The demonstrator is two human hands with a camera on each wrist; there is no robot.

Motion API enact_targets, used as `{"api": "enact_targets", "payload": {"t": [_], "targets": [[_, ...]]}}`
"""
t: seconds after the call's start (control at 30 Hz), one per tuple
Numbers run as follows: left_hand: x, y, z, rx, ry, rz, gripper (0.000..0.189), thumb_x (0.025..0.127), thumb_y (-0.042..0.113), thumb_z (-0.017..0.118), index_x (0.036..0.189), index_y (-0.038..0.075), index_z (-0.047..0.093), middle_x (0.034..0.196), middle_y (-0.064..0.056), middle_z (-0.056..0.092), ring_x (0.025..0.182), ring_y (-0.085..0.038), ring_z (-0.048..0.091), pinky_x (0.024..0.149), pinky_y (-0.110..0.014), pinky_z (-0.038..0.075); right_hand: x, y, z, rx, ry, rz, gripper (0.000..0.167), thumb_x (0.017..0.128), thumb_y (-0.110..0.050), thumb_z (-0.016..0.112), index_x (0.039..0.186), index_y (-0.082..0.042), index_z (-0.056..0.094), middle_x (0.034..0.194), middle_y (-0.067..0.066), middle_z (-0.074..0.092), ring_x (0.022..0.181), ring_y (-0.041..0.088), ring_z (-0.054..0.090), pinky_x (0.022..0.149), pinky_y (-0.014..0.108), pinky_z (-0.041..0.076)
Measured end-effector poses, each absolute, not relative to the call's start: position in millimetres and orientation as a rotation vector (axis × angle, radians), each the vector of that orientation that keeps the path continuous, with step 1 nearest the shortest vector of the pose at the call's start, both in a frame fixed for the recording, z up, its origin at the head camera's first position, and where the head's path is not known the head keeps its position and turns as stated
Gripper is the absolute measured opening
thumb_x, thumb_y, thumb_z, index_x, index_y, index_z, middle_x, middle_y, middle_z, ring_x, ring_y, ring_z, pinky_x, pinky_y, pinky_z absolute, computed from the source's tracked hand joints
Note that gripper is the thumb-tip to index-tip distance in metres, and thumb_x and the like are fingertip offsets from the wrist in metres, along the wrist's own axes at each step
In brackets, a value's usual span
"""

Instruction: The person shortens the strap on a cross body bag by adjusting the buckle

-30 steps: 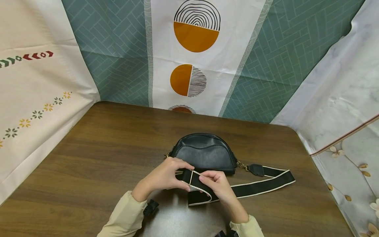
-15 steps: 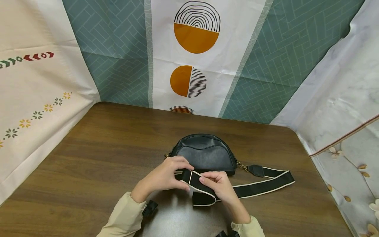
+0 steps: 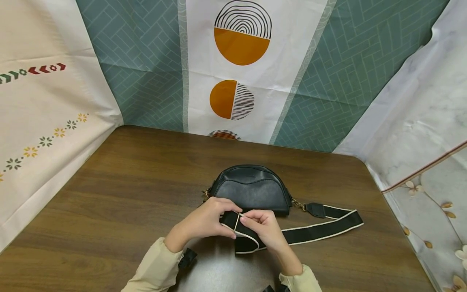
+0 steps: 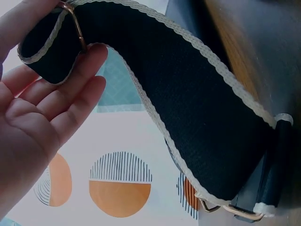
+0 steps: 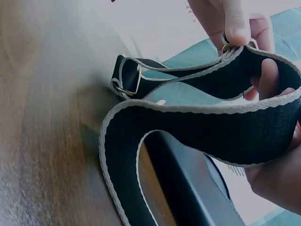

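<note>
In front of smooth, black half-moon handbag [image 3: 251, 194]: woven black strap [image 3: 322, 231] with braided cream edges, looped. In left hand [image 3: 207, 221], before handbag: slim gold-toned slider buckle [image 4: 77, 28], pinched across its ends. In right hand [image 3: 266, 229], also before handbag: strap, pinched beside slider buckle. Under handbag: wood-grain tabletop [image 3: 146, 174].

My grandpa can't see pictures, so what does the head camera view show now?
A left hand grips the metal slider of a white-edged black strap while the right hand pinches the strap beside it, near a black bag on a wooden table. Behind hangs patterned cloth.
</note>
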State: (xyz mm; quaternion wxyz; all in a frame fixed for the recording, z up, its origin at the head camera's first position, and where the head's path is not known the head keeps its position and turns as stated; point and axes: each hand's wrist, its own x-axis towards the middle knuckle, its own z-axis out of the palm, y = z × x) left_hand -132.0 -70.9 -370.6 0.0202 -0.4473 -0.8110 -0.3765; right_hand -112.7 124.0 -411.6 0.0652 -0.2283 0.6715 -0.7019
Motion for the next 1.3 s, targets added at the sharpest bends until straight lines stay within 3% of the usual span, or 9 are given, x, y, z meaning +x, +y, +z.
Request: {"api": "enact_targets", "payload": {"t": [0.23,0.6,1.3], "targets": [[-134.2,-71.0,-372.5,-1.416,-2.467,-1.104,0.05,0.06,0.025,0.082,0.099,-0.003,0.066,0.091,-0.007,0.065,0.084,-0.012,0.06,0.075,-0.02,0.045,-112.7,127.4,-409.9,-0.649,2.034,-2.103,0.019,0.084,0.002,0.055,0.084,0.022,0.056,0.074,-0.007,0.064,0.064,0.004,0.057,0.056,0.017,0.046],[-134.8,-73.3,-372.9,-1.396,-2.47,-1.14,0.051,0.063,0.03,0.08,0.101,-0.001,0.066,0.092,-0.006,0.065,0.084,-0.011,0.059,0.072,-0.02,0.045,-113.8,147.2,-411.1,-0.646,2.078,-2.024,0.017,0.082,0.005,0.057,0.085,0.021,0.057,0.073,-0.006,0.065,0.062,0.005,0.059,0.052,0.02,0.047],[-133.3,-67.3,-372.2,-1.423,-2.488,-1.075,0.047,0.061,0.033,0.081,0.098,0.008,0.067,0.093,0.003,0.064,0.086,-0.006,0.057,0.079,-0.024,0.043,-114.4,135.3,-410.7,-0.815,2.083,-2.043,0.009,0.083,0.007,0.055,0.083,0.016,0.058,0.074,-0.008,0.061,0.061,0.002,0.052,0.051,0.016,0.042]]}}
